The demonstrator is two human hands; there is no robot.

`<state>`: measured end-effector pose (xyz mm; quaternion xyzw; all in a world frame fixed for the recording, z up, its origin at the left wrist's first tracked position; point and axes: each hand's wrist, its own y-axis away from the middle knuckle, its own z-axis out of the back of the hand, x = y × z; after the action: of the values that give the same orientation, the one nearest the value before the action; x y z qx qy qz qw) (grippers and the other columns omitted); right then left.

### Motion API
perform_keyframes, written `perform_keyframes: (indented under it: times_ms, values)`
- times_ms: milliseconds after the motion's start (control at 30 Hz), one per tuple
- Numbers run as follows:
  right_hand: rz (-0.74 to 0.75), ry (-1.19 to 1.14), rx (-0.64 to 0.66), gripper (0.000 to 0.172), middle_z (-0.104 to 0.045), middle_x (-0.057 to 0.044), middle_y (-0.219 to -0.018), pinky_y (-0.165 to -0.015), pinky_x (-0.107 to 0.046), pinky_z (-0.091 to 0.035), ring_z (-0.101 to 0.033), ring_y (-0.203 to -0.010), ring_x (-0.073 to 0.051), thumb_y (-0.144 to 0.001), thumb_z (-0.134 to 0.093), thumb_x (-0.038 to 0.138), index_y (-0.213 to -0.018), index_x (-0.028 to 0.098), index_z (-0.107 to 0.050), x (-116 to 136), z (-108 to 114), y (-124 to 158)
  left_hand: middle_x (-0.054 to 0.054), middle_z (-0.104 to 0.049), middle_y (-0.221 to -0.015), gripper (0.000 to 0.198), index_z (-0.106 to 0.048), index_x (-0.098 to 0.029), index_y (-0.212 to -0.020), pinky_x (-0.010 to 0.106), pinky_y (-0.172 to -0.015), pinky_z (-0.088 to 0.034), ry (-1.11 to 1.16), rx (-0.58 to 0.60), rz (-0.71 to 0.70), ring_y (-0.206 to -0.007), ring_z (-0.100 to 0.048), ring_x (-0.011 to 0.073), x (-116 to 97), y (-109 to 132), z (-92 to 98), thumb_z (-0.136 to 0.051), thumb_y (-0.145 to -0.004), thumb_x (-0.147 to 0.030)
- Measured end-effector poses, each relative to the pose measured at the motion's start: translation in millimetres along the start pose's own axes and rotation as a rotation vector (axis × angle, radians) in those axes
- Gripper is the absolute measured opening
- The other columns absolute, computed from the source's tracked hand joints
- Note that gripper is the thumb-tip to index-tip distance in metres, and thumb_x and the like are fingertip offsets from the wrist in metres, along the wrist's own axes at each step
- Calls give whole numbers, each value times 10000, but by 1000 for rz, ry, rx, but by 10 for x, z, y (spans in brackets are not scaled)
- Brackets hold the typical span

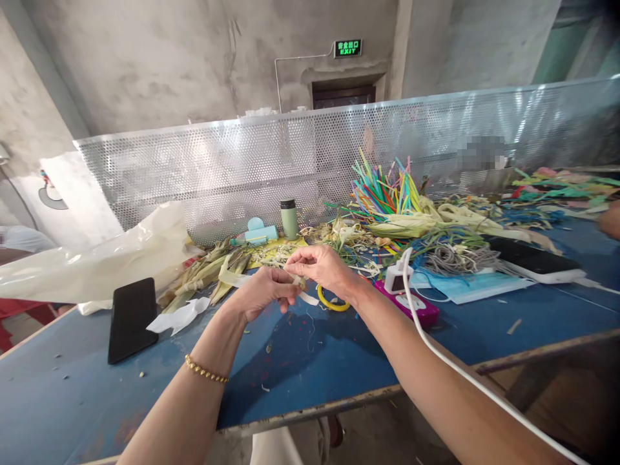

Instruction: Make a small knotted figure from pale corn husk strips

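My left hand [267,292] and my right hand [323,266] meet above the blue table [271,368], both with fingers pinched. Between them runs a pale corn husk strip [235,279]; one part sticks out left of my left hand and a short end hangs below the fingers. What the fingertips press together is partly hidden. A yellow ring [339,308] lies just under my right wrist. Dry corn husks [206,274] are heaped beyond my left hand, and a torn white scrap [179,316] rests to its left.
A black phone [132,320] lies left. Behind stand a green bottle [289,221] and colourful thin sticks [385,190]. Right are a purple power strip [427,314], white cable [415,316], blue mask [477,287] and another person's hand [611,221]. A perforated metal panel [217,161] borders the back.
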<state>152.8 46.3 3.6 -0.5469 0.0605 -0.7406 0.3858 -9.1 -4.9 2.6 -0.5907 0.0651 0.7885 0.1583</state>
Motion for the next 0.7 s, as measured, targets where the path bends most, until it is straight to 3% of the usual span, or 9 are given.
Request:
perform_keyframes:
  times_ms: [167, 467, 600, 700]
  values:
    - [17, 104, -35, 95, -623, -2, -651, -562, -228, -381, -520, -599, -102, -797, -653, 222, -796, 144, -706, 25, -7, -6, 13, -579, -532, 207, -640, -130, -546, 218, -455, -371, 98, 17, 21, -437, -487, 74, 6, 6, 1, -712, -705, -242]
    - [33, 16, -3, 112, -615, 2, -663, -556, -230, -397, -519, -583, -94, -790, -662, 254, -781, 144, -682, 76, 8, 2, 21, -586, -519, 310, -652, -114, -636, 209, -426, -353, 269, 12, 69, -435, -482, 76, -61, 28, -16, -771, -690, -394]
    - [-7, 24, -12, 213, -587, 8, -625, -521, -231, -383, -491, -536, -90, -828, -630, 357, -803, 148, -668, 61, 31, 9, 21, -589, -520, 311, -656, -109, -626, 207, -434, -347, 199, -18, 29, -426, -479, 70, -6, -16, -3, -744, -724, -390]
    - [-68, 9, -50, 321, -583, 1, -619, -504, -235, -379, -497, -525, -96, -819, -631, 458, -807, 138, -656, 61, 62, 13, 18, -593, -523, 307, -660, -113, -621, 201, -451, -345, 200, -105, -40, -422, -477, 63, 30, -53, 23, -726, -740, -388]
